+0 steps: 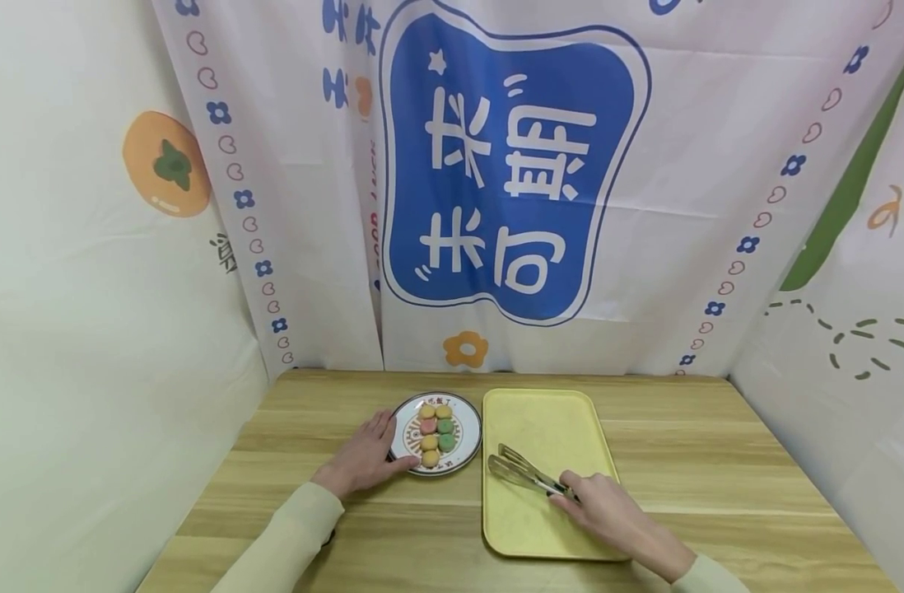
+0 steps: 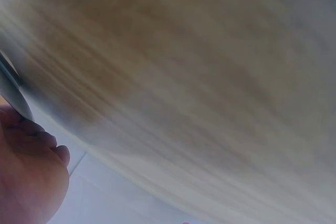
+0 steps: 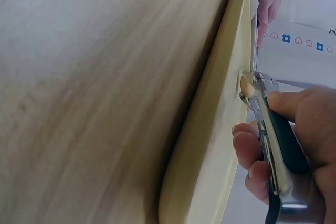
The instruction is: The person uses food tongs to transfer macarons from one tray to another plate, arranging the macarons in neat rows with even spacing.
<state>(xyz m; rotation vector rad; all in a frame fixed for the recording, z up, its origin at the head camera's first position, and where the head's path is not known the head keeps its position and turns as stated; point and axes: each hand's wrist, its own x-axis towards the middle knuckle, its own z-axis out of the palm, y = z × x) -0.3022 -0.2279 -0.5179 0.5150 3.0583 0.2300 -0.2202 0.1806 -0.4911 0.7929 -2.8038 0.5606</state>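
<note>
A white plate (image 1: 467,441) with a dark rim and red print holds several small round macaron-like sweets (image 1: 430,442) in yellow, pink and green, set in two columns. My left hand (image 1: 366,455) touches the plate's left rim, thumb at the near edge and fingers extended along the far side. Metal tongs (image 1: 524,472) with dark green grips (image 3: 289,140) are held in my right hand (image 1: 603,506), thumb on one side and curled fingers on the other. Their slotted tips stand slightly apart over the yellow tray (image 1: 548,412), and the head view shows nothing between them.
The tray lies just right of the plate on a wood-grain table (image 1: 689,445). A printed curtain (image 1: 311,247) hangs at the table's back edge. Pale walls (image 1: 89,329) stand on both sides. Table surface and blur fill most of the left wrist view.
</note>
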